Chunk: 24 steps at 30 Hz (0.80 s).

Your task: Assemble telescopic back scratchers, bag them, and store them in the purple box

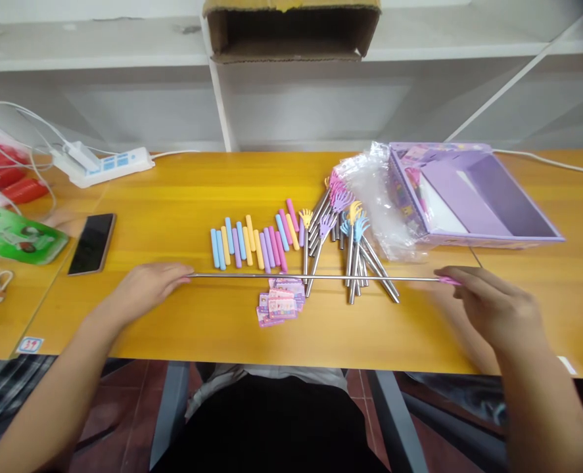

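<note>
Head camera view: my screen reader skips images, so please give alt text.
A left hand and a right hand hold a thin metal rod across a yellow table. Around it lie pastel sleeves, hand-tipped rods, small cards and a purple box.

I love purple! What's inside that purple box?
Inside the purple box, a lilac cardboard divider and white lining show. Anything under the divider is hidden.

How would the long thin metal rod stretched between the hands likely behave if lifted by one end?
The rod looks very thin for its length, so it would probably sag or wobble. Smooth round metal likely rolls and slips easily.
</note>
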Each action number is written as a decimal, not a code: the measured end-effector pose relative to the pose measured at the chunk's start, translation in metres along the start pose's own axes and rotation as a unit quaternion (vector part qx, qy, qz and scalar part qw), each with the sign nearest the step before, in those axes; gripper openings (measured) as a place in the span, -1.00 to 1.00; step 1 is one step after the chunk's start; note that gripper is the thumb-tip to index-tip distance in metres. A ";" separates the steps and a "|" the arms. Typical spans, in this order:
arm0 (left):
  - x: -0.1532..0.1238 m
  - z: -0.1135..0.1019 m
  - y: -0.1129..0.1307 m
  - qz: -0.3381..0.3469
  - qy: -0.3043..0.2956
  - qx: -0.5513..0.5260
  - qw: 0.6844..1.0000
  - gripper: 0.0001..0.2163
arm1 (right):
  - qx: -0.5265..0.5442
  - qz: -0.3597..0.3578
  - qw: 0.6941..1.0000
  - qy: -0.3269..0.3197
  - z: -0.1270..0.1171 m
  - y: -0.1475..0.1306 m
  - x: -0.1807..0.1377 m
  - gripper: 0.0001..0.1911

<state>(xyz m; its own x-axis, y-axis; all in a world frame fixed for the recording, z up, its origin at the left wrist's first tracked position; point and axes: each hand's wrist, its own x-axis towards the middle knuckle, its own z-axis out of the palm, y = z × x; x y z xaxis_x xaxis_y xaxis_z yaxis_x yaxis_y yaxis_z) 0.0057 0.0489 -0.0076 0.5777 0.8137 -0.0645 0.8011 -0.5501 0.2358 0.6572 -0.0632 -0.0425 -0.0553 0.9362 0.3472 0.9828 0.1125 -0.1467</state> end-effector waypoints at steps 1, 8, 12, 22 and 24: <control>-0.006 0.002 -0.005 0.000 0.000 -0.005 1.000 -0.51 | -0.001 0.010 1.000 -0.010 -0.002 0.009 -0.006 -0.71; -0.018 0.017 0.008 0.016 0.009 -0.006 1.000 -0.53 | 0.029 0.102 0.994 -0.027 -0.002 0.002 -0.022 -0.72; -0.019 0.020 0.010 0.022 0.027 0.015 0.999 -0.54 | 0.030 0.196 0.979 -0.043 0.003 -0.008 -0.025 -0.70; -0.025 0.012 0.022 -0.013 0.028 0.094 0.995 -0.66 | 0.019 0.275 0.960 -0.041 0.004 -0.019 -0.032 -0.79; -0.029 0.015 0.021 -0.009 0.042 0.109 0.993 -0.73 | 0.017 0.273 0.961 -0.031 0.005 -0.021 -0.034 -0.81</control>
<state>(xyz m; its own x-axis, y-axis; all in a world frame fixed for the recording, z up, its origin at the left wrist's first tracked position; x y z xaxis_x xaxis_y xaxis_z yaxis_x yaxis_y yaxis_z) 0.0080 0.0107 -0.0154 0.5553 0.8315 0.0161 0.8313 -0.5555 0.0194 0.6375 -0.0954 -0.0559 0.4558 0.8768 0.1531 0.8618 -0.3917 -0.3224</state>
